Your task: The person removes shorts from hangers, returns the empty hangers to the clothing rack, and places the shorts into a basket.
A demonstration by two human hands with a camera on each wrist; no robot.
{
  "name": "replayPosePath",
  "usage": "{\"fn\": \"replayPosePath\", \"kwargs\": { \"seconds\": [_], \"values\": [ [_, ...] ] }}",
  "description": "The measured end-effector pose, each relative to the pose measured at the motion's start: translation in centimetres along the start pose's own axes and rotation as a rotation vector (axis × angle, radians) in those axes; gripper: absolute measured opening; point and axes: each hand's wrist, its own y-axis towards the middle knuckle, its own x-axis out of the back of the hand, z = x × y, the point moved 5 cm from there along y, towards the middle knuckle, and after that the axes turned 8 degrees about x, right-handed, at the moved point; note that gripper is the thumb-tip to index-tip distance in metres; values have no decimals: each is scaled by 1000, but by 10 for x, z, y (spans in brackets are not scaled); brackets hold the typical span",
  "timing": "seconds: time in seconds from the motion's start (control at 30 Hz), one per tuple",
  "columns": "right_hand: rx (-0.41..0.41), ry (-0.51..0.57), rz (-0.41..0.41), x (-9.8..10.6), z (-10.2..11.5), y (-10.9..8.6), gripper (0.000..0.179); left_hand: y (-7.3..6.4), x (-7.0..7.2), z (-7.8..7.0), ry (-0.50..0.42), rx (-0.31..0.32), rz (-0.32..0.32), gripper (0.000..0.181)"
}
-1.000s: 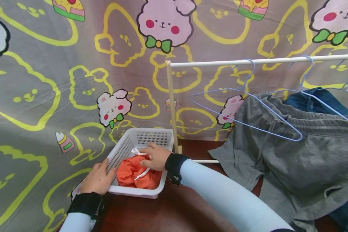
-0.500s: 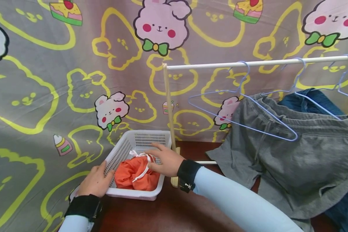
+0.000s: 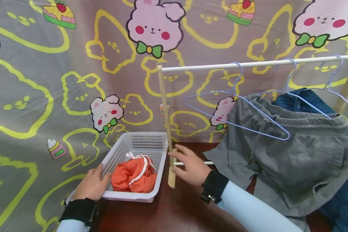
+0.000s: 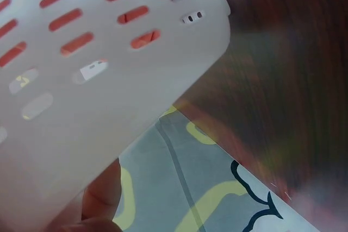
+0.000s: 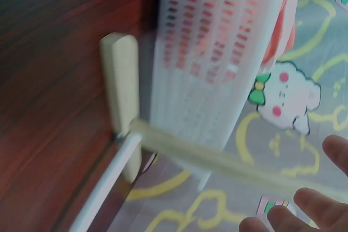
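Note:
A white plastic basket [image 3: 133, 195] with slotted walls stands on the dark red table. Inside it lies a bundled orange garment [image 3: 124, 177] with a white drawstring. My left hand [image 3: 90, 184] holds the basket's left rim, thumb over the edge; the left wrist view shows its fingers [image 4: 103, 188] beside the basket wall [image 4: 92, 129]. My right hand [image 3: 191, 166] hovers with spread fingers right of the basket, overlapping the rack's wooden foot [image 3: 172, 177] in the head view. It holds nothing.
A clothes rack with a white top rail [image 3: 203, 67] stands right of the basket. Several blue hangers [image 3: 237, 125] hang there, with grey shorts [image 3: 290, 154] and blue denim [image 3: 304, 100]. A patterned curtain [image 3: 104, 64] closes off the back and left.
My right hand has moved off the orange garment, out of the basket and to the right. The left hand stays at the rim. The head view has shifted slightly right.

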Motion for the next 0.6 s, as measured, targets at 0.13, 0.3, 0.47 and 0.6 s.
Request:
{"fn": "replayPosePath", "kwargs": {
  "seconds": [0.13, 0.3, 0.47, 0.6],
  "values": [
    [-25, -23, -43, 8, -17, -22, 54, -1, 0, 0, 7, 1, -6, 80],
    [-15, -37, -79, 15, -33, -48, 53, -1, 1, 0, 9, 2, -4, 80],
    [-52, -62, -96, 23, -46, -68, 54, 0, 2, 0, 22, -8, -5, 80],
    [-75, -69, -105, 30, -54, -83, 53, 1, 1, 0, 29, -3, 7, 81]
  ]
}}
